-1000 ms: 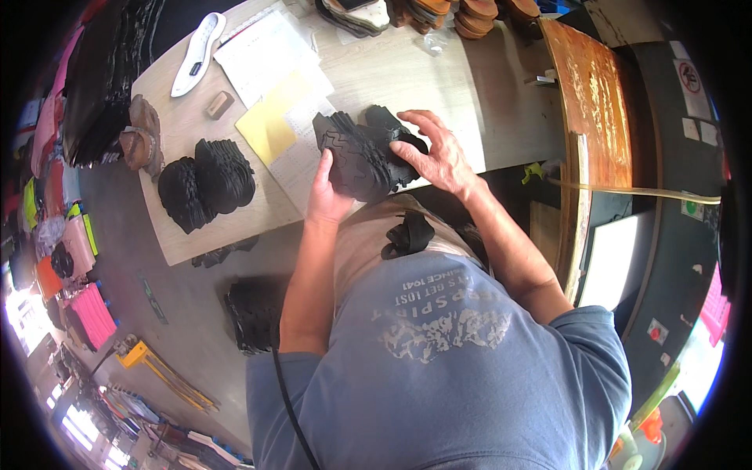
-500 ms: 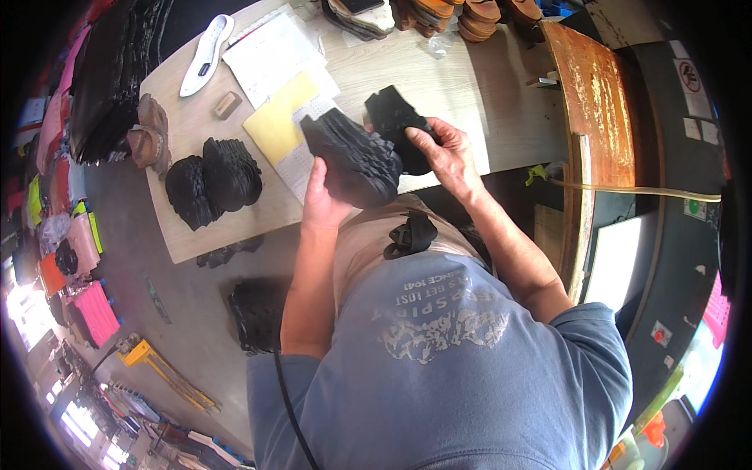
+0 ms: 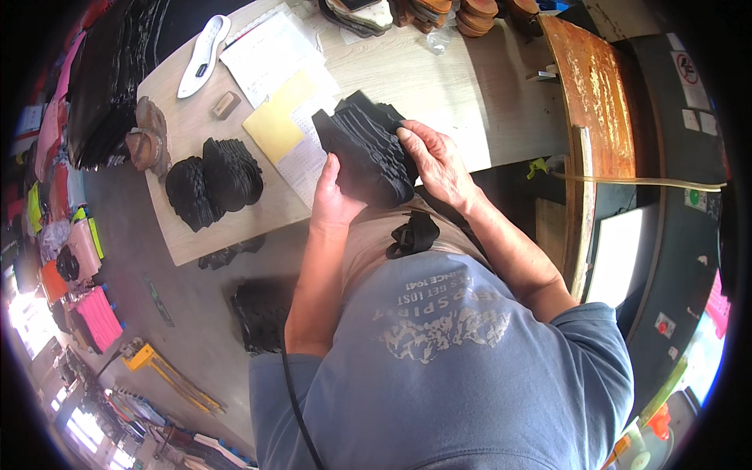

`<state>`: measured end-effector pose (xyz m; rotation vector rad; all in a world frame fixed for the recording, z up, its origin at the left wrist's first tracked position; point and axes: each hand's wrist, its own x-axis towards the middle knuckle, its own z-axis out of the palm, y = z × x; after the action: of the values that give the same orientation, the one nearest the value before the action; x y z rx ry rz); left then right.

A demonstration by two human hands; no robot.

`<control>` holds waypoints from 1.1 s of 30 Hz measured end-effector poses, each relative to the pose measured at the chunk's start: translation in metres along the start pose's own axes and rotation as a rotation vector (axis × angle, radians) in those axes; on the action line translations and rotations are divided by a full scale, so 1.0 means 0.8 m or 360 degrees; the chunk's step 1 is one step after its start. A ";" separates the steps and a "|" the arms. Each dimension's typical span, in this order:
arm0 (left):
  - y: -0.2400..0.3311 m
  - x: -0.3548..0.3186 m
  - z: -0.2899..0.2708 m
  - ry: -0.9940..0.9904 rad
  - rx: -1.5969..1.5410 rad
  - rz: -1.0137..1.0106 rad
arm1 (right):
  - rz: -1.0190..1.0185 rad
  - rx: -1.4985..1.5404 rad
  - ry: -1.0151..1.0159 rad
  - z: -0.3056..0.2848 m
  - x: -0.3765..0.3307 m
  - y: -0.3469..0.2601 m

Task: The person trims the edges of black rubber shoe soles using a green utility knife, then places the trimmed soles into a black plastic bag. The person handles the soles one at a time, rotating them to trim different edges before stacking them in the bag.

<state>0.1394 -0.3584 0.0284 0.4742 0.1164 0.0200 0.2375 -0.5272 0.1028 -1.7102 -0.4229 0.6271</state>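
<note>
A thick stack of black cut pieces (image 3: 362,153), narrow at the far end and rounded near me, is tilted over the table's near edge. My left hand (image 3: 335,194) cradles it from the left, thumb up along its side and the other fingers hidden beneath. On its right edge, my right hand (image 3: 440,163) is closed with thumb and fingertips on the black pieces there. Two similar black stacks (image 3: 227,176) lie side by side on the table to the left.
The pale wooden table (image 3: 439,86) bears paper sheets (image 3: 270,59), a yellow sheet (image 3: 274,117), a white sole-shaped piece (image 3: 205,55), a small block (image 3: 226,105) and brown pieces (image 3: 149,135). Brown stacks (image 3: 476,17) line its far edge. A worn wooden board (image 3: 591,94) stands at right.
My right hand has moved left, bringing its separate black pieces against the stack in my left hand. The two groups now sit together, and the stack has shifted slightly right.
</note>
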 end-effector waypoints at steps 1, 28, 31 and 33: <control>-0.001 0.001 0.004 -0.0035 0.0016 0.0025 | -0.0011 -0.0073 -0.0057 -0.001 -0.002 -0.007; 0.063 0.009 0.091 -0.0934 -0.1473 -0.0160 | 0.1095 -0.2427 -0.0624 -0.315 -0.044 0.174; 0.066 -0.005 0.109 -0.0771 -0.1327 -0.0002 | 0.1132 -0.2517 -0.0777 -0.314 -0.042 0.184; 0.065 -0.020 0.122 -0.0595 -0.1339 0.0090 | 0.0975 -0.2508 -0.0755 -0.311 -0.042 0.186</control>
<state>0.1351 -0.3569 0.1401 -0.3637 -0.2699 0.0329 0.3558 -0.7743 0.0017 -3.2579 -0.8522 1.3402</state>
